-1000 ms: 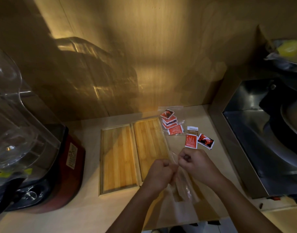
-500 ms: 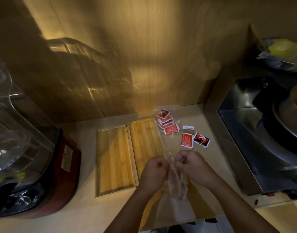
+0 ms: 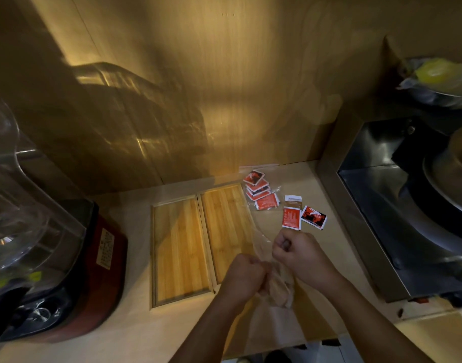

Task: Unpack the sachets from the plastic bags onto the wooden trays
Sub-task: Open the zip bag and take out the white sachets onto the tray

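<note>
Both hands are fisted. The left hand (image 3: 246,275) and right hand (image 3: 296,254) each grip a clear, thin, crumpled bag (image 3: 279,286), bunched between them above the worktop (image 3: 135,334). It is just right of two bamboo trays (image 3: 180,247) lying side by side. Beyond the hands, red sachets (image 3: 292,218) lie loose. More sit in a second bag (image 3: 261,191) near the wall.

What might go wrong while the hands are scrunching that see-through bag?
The right hand sits just short of the loose sachets on the counter, so it might knock them about. It and the left hand grip the scrunched bag; I cannot tell whether a sachet is left inside, so one might get crushed.
</note>
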Available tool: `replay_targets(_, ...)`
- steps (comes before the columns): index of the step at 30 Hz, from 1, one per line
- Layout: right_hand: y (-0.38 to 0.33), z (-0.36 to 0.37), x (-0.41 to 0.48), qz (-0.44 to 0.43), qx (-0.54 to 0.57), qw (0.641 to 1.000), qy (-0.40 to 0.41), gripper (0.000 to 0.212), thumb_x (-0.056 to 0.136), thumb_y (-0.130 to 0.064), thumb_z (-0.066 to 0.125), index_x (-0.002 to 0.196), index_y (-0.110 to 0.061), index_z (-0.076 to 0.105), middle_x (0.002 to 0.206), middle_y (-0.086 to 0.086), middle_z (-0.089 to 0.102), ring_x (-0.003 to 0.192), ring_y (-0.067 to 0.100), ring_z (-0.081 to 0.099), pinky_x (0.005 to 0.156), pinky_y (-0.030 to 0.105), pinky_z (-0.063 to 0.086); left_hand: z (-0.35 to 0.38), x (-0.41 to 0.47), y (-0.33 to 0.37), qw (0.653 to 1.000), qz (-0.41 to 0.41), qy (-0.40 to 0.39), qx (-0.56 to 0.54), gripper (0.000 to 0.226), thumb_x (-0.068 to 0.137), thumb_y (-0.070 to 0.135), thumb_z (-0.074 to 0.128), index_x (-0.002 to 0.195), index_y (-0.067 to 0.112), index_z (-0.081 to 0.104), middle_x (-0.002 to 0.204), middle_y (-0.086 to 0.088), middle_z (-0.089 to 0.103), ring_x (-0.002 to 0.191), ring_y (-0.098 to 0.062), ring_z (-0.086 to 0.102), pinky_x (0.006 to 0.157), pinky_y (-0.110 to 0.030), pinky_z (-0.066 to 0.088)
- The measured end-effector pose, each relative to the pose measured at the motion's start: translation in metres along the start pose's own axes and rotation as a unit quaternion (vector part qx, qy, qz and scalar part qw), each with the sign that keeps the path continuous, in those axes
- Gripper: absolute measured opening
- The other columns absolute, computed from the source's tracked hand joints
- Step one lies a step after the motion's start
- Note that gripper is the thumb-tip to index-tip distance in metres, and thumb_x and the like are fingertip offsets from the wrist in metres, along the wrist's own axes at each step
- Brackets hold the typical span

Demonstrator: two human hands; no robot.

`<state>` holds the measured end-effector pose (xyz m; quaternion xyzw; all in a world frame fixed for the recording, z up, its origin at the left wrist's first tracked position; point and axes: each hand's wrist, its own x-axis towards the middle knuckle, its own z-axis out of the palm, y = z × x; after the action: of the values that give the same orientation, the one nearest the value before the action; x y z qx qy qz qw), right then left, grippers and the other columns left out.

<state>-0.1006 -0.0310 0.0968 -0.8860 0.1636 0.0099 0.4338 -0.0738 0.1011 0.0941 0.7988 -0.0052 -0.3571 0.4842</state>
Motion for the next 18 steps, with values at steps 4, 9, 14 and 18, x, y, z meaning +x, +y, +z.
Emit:
replay_targets(4,0.003,0.001,-0.006,0.053,-0.005,0.996,-0.068,0.021,0.075,-0.017,0.065,0.056,-0.018,0.054,0.052,-0.007,0.051,0.050,0.004,0.047,0.050,0.019,0.037,0.000,0.000,-0.002,0.997,0.021,0.019,-0.077,0.037,0.087,0.010,0.051,0.051,0.014,0.054,0.047,-0.003,0.052,0.042,-0.014,0.047,0.039,-0.018,0.034)
replay_targets(9,0.004,-0.001,-0.010,0.058,0.017,0.990,-0.130,0.016,0.075,-0.005,0.057,0.059,-0.005,0.060,0.057,0.002,0.055,0.055,0.009,0.050,0.057,0.025,0.040,-0.001,0.000,-0.003,0.996,0.042,0.033,-0.072,0.038,0.089,0.013,0.053,0.051,0.017,0.054,0.043,0.003,0.053,0.042,-0.009,0.048,0.044,-0.020,0.037)
replay_targets(14,0.011,-0.018,-0.008,0.065,-0.009,0.997,-0.035,0.033,0.076,-0.010,0.060,0.048,-0.016,0.043,0.050,-0.002,0.043,0.050,0.011,0.042,0.054,0.028,0.032,-0.015,0.006,-0.003,0.993,0.034,0.102,-0.052,0.037,0.083,0.012,0.055,0.047,0.014,0.053,0.041,-0.001,0.051,0.039,-0.015,0.047,0.052,-0.028,0.039)
replay_targets(18,0.009,-0.023,-0.011,0.060,0.037,0.998,-0.002,0.029,0.077,-0.011,0.060,0.052,-0.010,0.046,0.053,0.007,0.041,0.050,0.012,0.039,0.054,0.027,0.030,-0.021,0.003,-0.002,0.989,0.045,0.141,0.028,0.033,0.081,0.023,0.057,0.049,0.017,0.049,0.049,-0.001,0.052,0.051,-0.021,0.049,0.058,-0.034,0.040)
